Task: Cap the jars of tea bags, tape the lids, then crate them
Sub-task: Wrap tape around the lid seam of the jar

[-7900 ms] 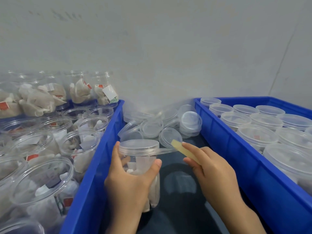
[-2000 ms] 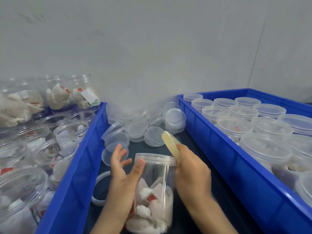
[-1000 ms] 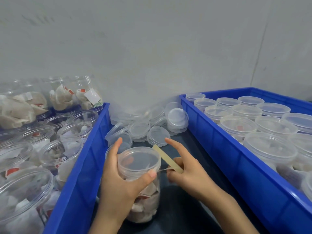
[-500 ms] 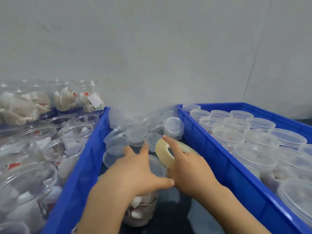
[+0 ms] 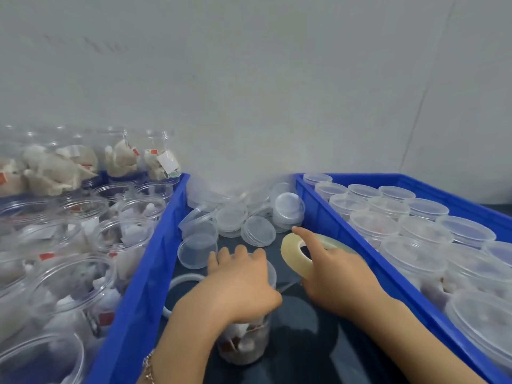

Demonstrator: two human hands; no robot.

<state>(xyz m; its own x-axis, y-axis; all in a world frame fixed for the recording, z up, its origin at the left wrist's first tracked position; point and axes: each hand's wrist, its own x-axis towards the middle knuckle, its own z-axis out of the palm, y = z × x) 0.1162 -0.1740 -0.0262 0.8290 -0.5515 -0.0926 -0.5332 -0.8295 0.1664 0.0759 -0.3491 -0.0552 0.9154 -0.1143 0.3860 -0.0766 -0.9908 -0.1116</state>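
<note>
Jar of tea bags (image 5: 243, 345) stands upright on the dark surface (image 5: 304, 350) between our two blue crates, close in front of us. Our left hand (image 5: 243, 284) lies over its clear lid (image 5: 270, 270), palm down, the fingers (image 5: 239, 252) curled over the far rim and the thumb hooked round the near right edge, so the lid is mostly hidden under the hand. Through the jar's clear wall below the hand we can see pale tea bags with brownish and red bits.

Our right hand (image 5: 340, 275) is just beside the jar, holding a roll of clear tape (image 5: 295, 254) tilted up on edge. The index finger (image 5: 307, 236) stretches forward along the roll's top; the other fingers are tucked under the roll, and we cannot tell just how they lie. A thin strip of tape (image 5: 288, 286) runs from the roll toward the jar lid.

Beyond the hands lies a heap of loose clear lids (image 5: 257, 231), some flat, some stacked, one upturned (image 5: 197, 250) near the left crate. The left blue crate (image 5: 138, 286) holds open jars (image 5: 72, 286) of tea bags without lids, with more jars lying on their sides (image 5: 124, 159) at the back. The right blue crate (image 5: 368, 261) holds capped jars (image 5: 421, 234) standing in rows. A pale wall (image 5: 249, 79) rises behind everything.
</note>
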